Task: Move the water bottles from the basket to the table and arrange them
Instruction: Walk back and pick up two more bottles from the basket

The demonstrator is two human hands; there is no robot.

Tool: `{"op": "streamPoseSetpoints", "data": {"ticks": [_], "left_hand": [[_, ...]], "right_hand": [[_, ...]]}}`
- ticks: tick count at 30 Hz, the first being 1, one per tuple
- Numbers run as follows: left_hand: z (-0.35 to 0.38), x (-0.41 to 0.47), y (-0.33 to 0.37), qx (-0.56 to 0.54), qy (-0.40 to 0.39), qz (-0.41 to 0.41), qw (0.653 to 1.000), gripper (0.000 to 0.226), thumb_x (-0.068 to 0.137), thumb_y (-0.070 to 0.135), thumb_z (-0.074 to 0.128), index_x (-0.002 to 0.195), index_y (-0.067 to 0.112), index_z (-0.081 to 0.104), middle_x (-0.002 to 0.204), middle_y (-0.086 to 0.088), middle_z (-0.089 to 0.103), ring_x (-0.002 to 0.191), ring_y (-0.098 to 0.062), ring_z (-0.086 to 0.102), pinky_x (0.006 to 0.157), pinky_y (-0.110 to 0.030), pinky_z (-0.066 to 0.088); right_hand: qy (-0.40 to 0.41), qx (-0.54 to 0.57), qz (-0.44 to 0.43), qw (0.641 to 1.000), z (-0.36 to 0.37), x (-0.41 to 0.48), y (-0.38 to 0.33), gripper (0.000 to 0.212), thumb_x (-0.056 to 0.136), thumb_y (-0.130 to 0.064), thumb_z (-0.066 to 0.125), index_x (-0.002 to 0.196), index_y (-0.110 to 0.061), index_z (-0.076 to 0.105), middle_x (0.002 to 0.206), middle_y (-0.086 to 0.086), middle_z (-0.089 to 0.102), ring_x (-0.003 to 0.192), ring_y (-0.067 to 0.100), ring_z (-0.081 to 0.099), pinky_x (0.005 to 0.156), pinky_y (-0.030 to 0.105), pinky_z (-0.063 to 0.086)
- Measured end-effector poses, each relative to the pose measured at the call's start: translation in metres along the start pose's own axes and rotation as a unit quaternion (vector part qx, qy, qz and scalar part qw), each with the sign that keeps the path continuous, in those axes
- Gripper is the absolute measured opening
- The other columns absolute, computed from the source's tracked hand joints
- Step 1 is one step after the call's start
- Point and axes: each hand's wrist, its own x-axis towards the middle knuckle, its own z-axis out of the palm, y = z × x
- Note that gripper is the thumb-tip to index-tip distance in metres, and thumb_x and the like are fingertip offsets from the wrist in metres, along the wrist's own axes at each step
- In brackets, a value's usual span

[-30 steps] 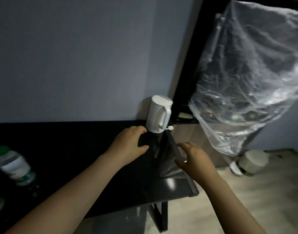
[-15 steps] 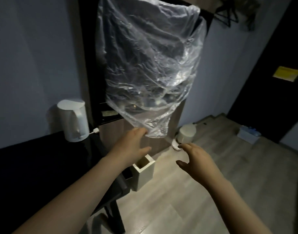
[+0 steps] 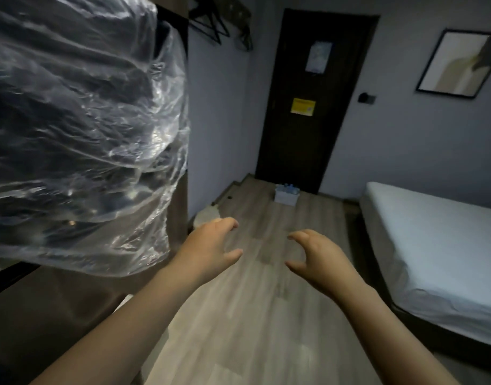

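Since the earlier frame the view had swung away from the desk toward the door. Both hands, left hand (image 3: 211,250) and right hand (image 3: 316,258), hung empty with fingers spread and curled. At 12 o'clock, far off, the basket (image 3: 286,196) of water bottles (image 3: 288,187) sat on the floor, so more fetching likely remained.
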Motion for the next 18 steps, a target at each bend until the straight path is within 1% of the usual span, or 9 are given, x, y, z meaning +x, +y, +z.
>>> {"op": "streamPoseSetpoints", "data": {"ticks": [3, 6, 9, 14, 18], "left_hand": [[0.006, 0.038, -0.003, -0.014, -0.019, 0.047, 0.999, 0.05, 0.084, 0.04, 0.064, 0.128, 0.022, 0.049, 0.127, 0.004, 0.056, 0.118, -0.016, 0.052, 0.095, -0.028, 0.043], [0.018, 0.068, -0.006, -0.028, -0.039, 0.082, 0.996, 0.049, 0.085, 0.04, 0.063, 0.128, 0.022, 0.048, 0.125, 0.006, 0.055, 0.118, -0.015, 0.051, 0.095, -0.028, 0.042], [0.032, 0.095, -0.004, -0.045, -0.063, 0.096, 0.992, 0.05, 0.085, 0.04, 0.063, 0.129, 0.023, 0.048, 0.13, 0.006, 0.053, 0.121, -0.014, 0.049, 0.099, -0.03, 0.042], [0.06, 0.149, 0.004, -0.049, -0.074, 0.125, 0.988, 0.05, 0.086, 0.041, 0.062, 0.13, 0.024, 0.047, 0.132, 0.007, 0.052, 0.123, -0.013, 0.049, 0.097, -0.024, 0.04], [0.093, 0.194, 0.011, -0.045, -0.097, 0.129, 0.986, 0.05, 0.085, 0.041, 0.062, 0.13, 0.024, 0.048, 0.132, 0.007, 0.053, 0.123, -0.012, 0.049, 0.099, -0.025, 0.04]], "right_hand": [[0.004, -0.012, 0.047, 0.999, -0.005, 0.015, 0.01, 0.056, 0.087, -0.041, 0.061, 0.138, -0.024, 0.045, 0.135, -0.005, 0.052, 0.122, 0.012, 0.05, 0.101, 0.024, 0.039], [0.009, -0.016, 0.09, 0.996, -0.003, 0.027, 0.023, 0.057, 0.087, -0.042, 0.061, 0.139, -0.024, 0.044, 0.137, -0.004, 0.051, 0.123, 0.012, 0.049, 0.101, 0.024, 0.039], [0.007, -0.015, 0.123, 0.992, -0.002, 0.039, 0.039, 0.059, 0.088, -0.043, 0.062, 0.14, -0.024, 0.043, 0.139, -0.004, 0.049, 0.125, 0.012, 0.048, 0.102, 0.025, 0.038], [0.009, -0.01, 0.156, 0.988, 0.003, 0.069, 0.075, 0.059, 0.088, -0.042, 0.062, 0.14, -0.024, 0.043, 0.14, -0.005, 0.048, 0.126, 0.012, 0.048, 0.102, 0.024, 0.038], [0.002, 0.002, 0.172, 0.985, 0.015, 0.102, 0.118, 0.059, 0.087, -0.041, 0.063, 0.141, -0.025, 0.043, 0.14, -0.005, 0.048, 0.126, 0.011, 0.047, 0.103, 0.024, 0.038]]}}
